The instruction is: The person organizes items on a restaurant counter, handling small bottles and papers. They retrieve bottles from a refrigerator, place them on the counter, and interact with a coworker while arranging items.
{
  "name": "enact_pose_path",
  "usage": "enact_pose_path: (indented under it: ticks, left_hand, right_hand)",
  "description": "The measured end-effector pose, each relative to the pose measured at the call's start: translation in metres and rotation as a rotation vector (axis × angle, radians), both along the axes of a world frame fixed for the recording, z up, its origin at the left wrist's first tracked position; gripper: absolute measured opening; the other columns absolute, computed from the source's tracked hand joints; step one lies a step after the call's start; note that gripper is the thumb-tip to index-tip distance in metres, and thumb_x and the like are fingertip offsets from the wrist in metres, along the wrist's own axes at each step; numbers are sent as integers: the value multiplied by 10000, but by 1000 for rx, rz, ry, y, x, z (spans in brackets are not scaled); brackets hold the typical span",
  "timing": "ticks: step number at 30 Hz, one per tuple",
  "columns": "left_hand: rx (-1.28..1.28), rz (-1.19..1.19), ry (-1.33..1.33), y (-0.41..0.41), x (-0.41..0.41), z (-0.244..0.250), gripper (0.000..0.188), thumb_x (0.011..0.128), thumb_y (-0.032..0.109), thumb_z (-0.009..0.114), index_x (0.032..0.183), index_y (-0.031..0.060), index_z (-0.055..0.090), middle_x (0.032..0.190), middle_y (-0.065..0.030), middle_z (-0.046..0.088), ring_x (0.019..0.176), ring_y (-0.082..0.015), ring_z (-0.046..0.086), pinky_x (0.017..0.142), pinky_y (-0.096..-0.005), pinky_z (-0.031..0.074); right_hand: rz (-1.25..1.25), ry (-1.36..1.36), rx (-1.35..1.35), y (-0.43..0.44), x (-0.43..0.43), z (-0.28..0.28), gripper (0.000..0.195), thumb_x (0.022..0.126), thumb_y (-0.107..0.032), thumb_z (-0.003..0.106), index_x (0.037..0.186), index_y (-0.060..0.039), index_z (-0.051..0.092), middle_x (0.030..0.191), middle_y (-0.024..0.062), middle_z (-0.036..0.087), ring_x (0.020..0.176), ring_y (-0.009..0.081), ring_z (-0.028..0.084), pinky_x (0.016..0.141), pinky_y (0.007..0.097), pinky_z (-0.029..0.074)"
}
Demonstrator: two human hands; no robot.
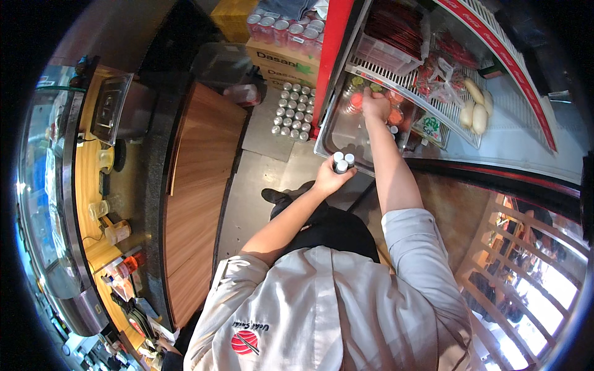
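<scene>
My left hand [335,178] grips several small bottles with white caps [342,165], held upright in a cluster near the tub's front edge. My right hand [376,105] reaches into a clear plastic tub [330,141] in the open fridge, among containers with orange-red lids [356,100]. Its fingers are partly hidden, so whether they grip one cannot be told. Green-topped containers [357,81] stand behind the hand. Below my right forearm, more white caps [394,130] show in the tub.
A fridge shelf [408,86] above the tub holds a plastic bin, bagged red items and white radishes [480,118]. Packed cans [292,111] and a Dasani carton [278,62] stand on the floor at the fridge's left. A wood-fronted counter [204,185] runs along the left.
</scene>
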State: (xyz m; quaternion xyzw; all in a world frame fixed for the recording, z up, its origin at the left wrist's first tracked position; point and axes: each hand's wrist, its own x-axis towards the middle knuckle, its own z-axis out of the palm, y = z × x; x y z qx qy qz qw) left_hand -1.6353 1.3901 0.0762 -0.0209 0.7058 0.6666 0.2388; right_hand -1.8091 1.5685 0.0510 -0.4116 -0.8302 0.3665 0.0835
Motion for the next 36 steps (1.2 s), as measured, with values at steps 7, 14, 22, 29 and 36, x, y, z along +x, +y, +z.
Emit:
enact_pose_path:
  ticks: [7,14,22,29,36]
  left_hand:
    - [-9,-37,37,2,1,-4,346,718,199,797,941,27,596,879,-8,622,810,-105,558,747,-283,473]
    - [25,-25,12,2,-3,4,327,713,192,767,951,37,605,875,-29,640,819,-125,583,774,-296,476]
    - [95,18,15,3,-2,4,309,719,189,767,936,40,608,858,-14,637,795,-112,573,756,-288,477]
    - [83,-42,9,8,-4,12,309,717,196,775,929,44,610,852,-12,638,784,-109,569,747,-290,477]
    - [101,-116,-5,13,-11,16,340,705,216,792,939,38,621,873,-30,649,806,-117,578,758,-303,477]
  right_hand:
    - [-64,-87,16,-2,-11,11,404,737,-519,675,878,-148,747,859,143,700,816,302,678,728,390,514]
    - [-79,268,-272,8,0,-6,365,759,-415,692,870,-70,737,813,145,701,750,246,675,693,343,495]
    - [247,-34,69,3,51,47,430,792,-442,643,939,-42,696,810,151,690,782,313,664,704,396,504]
    - [506,-46,512,-31,41,68,695,743,-469,678,1301,-123,452,1199,199,534,1006,390,586,792,479,502]
    - [472,-11,430,-11,21,47,585,696,-303,725,1190,-89,496,1120,189,554,1027,369,563,852,451,479]
